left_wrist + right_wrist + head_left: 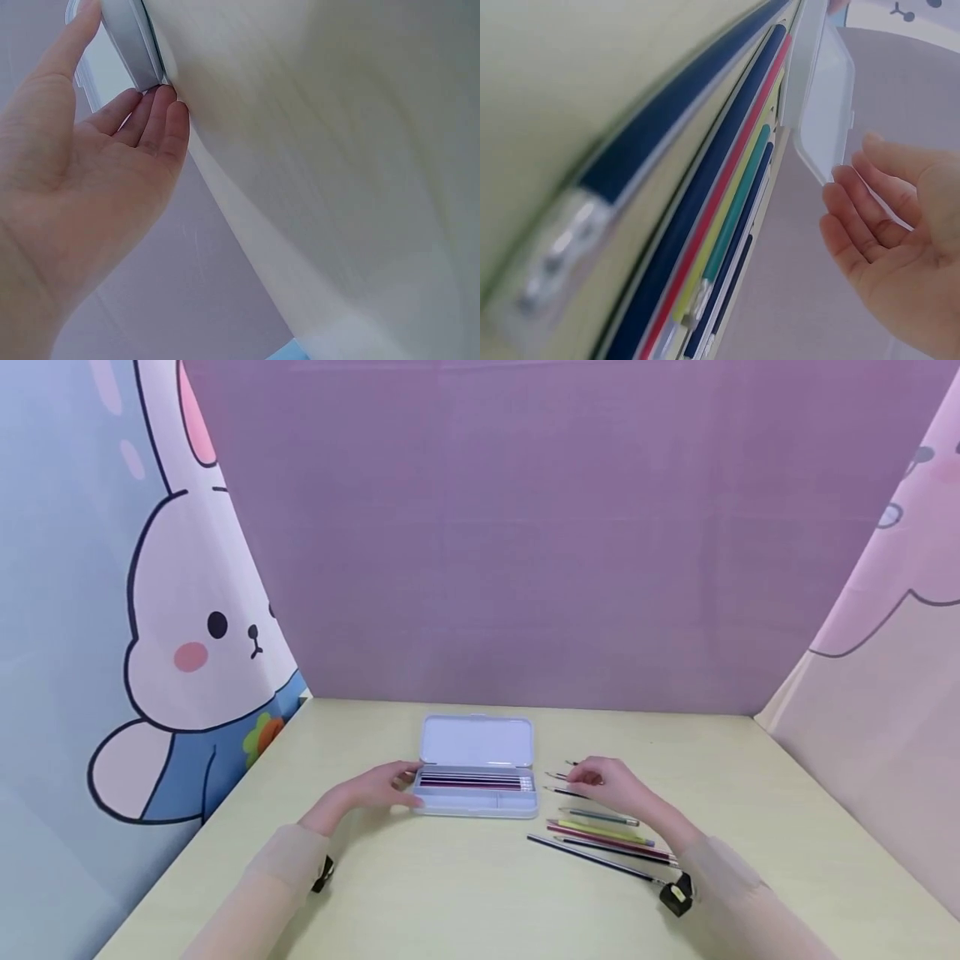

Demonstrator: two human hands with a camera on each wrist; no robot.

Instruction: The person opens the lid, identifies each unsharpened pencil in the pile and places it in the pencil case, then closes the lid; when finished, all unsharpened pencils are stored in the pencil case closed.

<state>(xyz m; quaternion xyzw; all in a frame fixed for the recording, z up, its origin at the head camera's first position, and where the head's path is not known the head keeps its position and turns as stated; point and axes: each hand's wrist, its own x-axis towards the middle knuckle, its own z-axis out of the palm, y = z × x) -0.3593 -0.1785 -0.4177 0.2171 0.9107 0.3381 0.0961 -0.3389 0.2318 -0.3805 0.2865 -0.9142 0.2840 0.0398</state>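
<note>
A white pencil case [457,803] lies on the table with its lid [477,742] raised. Several striped pencils [468,779] lie in its rear compartment; the front part shows no pencils. My left hand [378,787] holds the case's left end, thumb at the front corner and fingertips at the back. To the right of the case, my right hand [617,785] hovers over dark pencils [564,791] at the back of a loose row. Its fingers [862,214] are loosely bent, with nothing seen between them. The hand partly hides those pencils in the head view.
Nearer the front lie a green pencil [600,816], a yellow pencil [607,833], a red one and dark ones, with a striped dark pencil [592,857] frontmost. Purple cloth [510,543] hangs behind the table; printed cloths flank it.
</note>
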